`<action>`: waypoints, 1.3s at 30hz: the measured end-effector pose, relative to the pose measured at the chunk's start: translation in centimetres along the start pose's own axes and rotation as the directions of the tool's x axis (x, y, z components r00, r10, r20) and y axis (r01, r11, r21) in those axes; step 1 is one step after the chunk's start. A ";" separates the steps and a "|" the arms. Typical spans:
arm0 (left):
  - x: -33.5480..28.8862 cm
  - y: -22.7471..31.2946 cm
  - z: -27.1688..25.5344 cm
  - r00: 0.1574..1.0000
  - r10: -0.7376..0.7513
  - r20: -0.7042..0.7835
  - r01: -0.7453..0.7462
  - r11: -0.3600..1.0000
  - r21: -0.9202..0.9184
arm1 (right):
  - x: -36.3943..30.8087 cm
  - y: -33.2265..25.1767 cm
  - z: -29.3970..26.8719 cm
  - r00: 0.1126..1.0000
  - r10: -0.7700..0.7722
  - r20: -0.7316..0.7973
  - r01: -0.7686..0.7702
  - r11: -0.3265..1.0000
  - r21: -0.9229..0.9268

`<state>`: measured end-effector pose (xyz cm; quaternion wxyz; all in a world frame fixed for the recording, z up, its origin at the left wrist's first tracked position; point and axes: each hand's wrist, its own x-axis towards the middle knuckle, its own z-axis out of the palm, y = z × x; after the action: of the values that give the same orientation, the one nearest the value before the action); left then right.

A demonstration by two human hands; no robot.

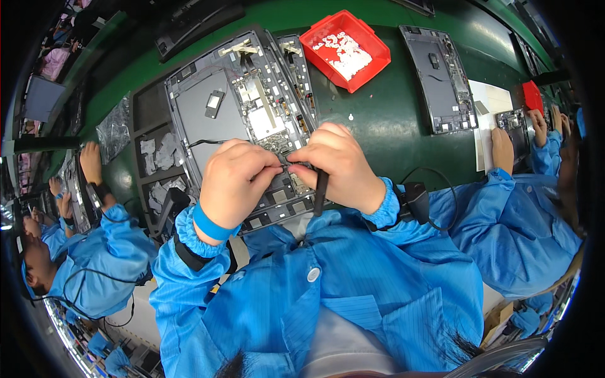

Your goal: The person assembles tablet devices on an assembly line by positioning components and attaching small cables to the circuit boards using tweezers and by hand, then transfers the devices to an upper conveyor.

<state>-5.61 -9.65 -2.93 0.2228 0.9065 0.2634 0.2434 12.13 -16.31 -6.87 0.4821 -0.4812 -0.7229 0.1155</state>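
My left hand [236,174] and my right hand [337,165] meet over the lower part of a green circuit board [257,101] in a grey device housing [198,88]. The thumb and forefinger of each hand are pinched close together at the board. What lies between the left fingertips is too small to make out. A black stick-shaped tool [321,191] juts down from my right hand, tucked under its fingers. Beside my left hand a short black cable [207,142] runs across the housing. A small dark part with a pale square [214,103] lies inside the housing.
A second open housing [295,57] lies partly beneath the first. Beyond it is a red bin [382,53] with small white pieces. Another housing [439,79] rests on the green table at right. A divided black tray [144,129] stands left. Co-workers in blue sit on both sides.
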 end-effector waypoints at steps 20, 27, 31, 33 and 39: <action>0.4 0.4 0.0 0.992 -0.118 0.046 0.124 0.977 -0.175 | 1.2 1.1 0.4 0.986 -0.140 0.092 0.138 0.990 0.038; 0.5 0.7 -0.2 0.991 -0.126 0.049 0.133 0.976 -0.174 | 3.1 6.3 -3.3 0.968 0.104 -0.229 -0.151 0.969 -0.197; 0.0 0.8 -0.3 0.987 -0.152 0.052 0.158 0.978 -0.134 | 3.6 8.7 -5.7 0.903 0.054 -0.426 -0.269 0.846 -0.461; 0.0 0.7 -0.4 0.996 -0.089 0.030 0.091 0.990 -0.104 | 3.0 6.9 -5.6 0.868 0.213 -0.449 -0.280 0.956 -0.089; -0.5 1.0 -0.2 1.000 0.003 -0.018 -0.001 0.995 0.102 | -0.8 -0.2 -1.6 0.895 0.444 -0.044 -0.222 0.529 0.819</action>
<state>-5.71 -10.64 -2.42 0.1735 0.9148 0.2763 0.2379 13.35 -17.53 -6.36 0.6996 -0.3550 -0.4213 0.4550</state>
